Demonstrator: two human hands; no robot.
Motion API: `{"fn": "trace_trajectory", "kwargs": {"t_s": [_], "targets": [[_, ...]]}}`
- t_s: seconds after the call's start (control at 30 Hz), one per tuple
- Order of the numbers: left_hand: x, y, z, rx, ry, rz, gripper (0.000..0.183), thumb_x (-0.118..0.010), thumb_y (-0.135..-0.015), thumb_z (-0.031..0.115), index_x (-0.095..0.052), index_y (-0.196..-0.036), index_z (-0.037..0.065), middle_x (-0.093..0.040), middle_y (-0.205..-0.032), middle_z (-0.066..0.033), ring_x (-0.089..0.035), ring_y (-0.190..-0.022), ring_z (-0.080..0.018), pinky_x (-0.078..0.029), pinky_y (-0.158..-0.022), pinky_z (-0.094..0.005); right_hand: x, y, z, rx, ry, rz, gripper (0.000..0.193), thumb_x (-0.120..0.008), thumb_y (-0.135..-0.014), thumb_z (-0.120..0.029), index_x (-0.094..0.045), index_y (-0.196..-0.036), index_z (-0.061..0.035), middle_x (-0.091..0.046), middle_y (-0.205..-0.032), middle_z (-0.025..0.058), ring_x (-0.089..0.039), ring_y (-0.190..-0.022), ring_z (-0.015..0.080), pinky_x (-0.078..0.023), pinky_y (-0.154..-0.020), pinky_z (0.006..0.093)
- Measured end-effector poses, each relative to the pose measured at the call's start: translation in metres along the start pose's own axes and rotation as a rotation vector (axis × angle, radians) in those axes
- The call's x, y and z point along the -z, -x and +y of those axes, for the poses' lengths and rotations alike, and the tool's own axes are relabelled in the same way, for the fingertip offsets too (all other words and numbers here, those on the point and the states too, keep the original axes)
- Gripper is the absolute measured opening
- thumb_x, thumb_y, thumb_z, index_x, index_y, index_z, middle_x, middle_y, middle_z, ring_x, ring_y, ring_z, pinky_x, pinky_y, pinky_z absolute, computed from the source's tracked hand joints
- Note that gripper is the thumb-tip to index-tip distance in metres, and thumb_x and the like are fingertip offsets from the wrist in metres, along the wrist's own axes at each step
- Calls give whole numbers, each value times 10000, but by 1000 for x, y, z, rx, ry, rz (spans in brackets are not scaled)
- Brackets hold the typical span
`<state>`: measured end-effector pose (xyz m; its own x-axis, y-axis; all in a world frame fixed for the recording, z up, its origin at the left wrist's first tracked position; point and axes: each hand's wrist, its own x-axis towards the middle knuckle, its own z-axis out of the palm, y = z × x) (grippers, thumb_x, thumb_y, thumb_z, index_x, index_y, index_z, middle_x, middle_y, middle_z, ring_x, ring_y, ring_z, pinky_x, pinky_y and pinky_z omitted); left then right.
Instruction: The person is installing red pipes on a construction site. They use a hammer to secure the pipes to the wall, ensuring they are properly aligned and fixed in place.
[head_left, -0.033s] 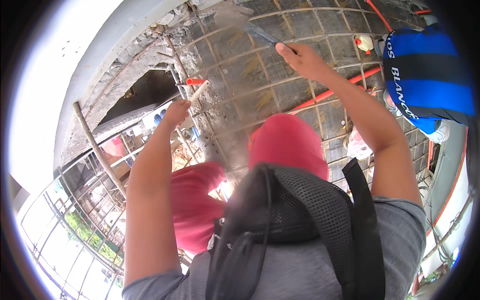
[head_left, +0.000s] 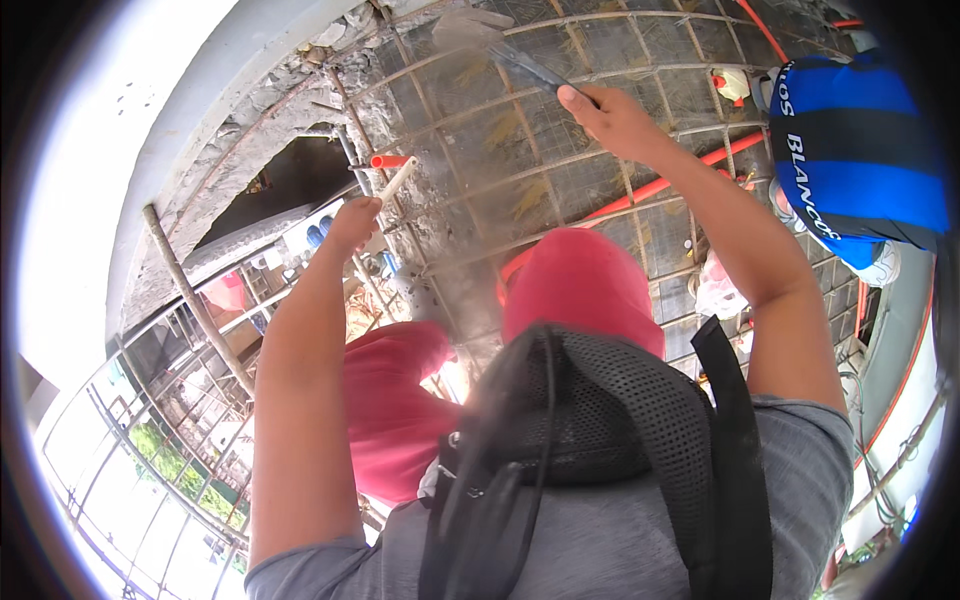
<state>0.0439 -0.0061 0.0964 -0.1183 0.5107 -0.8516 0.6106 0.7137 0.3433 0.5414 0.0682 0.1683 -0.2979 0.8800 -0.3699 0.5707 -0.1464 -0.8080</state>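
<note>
A: Trowel (head_left: 500, 45) up by the mesh's (head_left: 600, 150) top edge, right hand (head_left: 615, 115) clamped round its handle, probably for reach.

B: Left hand (head_left: 352, 222) grips a white pipe (head_left: 396, 181) near the hole, maybe steadying it.

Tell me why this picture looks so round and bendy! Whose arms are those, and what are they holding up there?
There is no machine here, just a person at work. A small camera worn on the head has a very wide lens, and that bends straight lines. Both arms reach up to a rough grey surface covered by a metal bar grid. The left hand grips a pale stick near an orange pipe end. The right hand holds a thin dark tool. Another person in a blue striped shirt stands at the right.
</note>
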Motion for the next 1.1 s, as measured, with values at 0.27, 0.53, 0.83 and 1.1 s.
{"fn": "trace_trajectory", "kwargs": {"t_s": [0.27,0.53,0.83,1.1], "targets": [[-31,-95,-39,-37,60,123,499,-579,-1099,489,-760,-1083,23,-729,-817,-96,-673,-703,-214,-522,-673,-406,-37,-10,42,-201,66,-66,829,-465,-1072,-742,-736,-1265,18,-723,-961,159,-661,-923,278,-520,-875,423],[-40,-96,-33,-191,-234,298,521,-566,-1088,509,-743,-1074,19,-778,-1013,-223,-740,-1011,-430,-550,-892,-534,-76,-36,11,-177,111,-218,902,-415,-1066,-779,-722,-1258,48,-713,-1006,180,-666,-960,294,-524,-913,428],[-38,-100,-37,-297,-305,347,539,-556,-1100,494,-731,-997,-6,-746,-902,-230,-726,-879,-411,-530,-810,-514,-138,-33,-69,-323,-147,-248,741,-418,-1070,-773,-583,-937,-63,-449,-631,-22,-426,-492,115,-416,-482,325],[-31,-111,-43,-253,-270,186,591,-468,-1118,520,-733,-1150,-8,-752,-1112,-295,-706,-1095,-485,-526,-961,-552,-224,-60,-107,-226,-188,31,809,-338,-1100,-724,-682,-978,-2,-649,-808,115,-633,-667,252,-551,-621,433]]}}
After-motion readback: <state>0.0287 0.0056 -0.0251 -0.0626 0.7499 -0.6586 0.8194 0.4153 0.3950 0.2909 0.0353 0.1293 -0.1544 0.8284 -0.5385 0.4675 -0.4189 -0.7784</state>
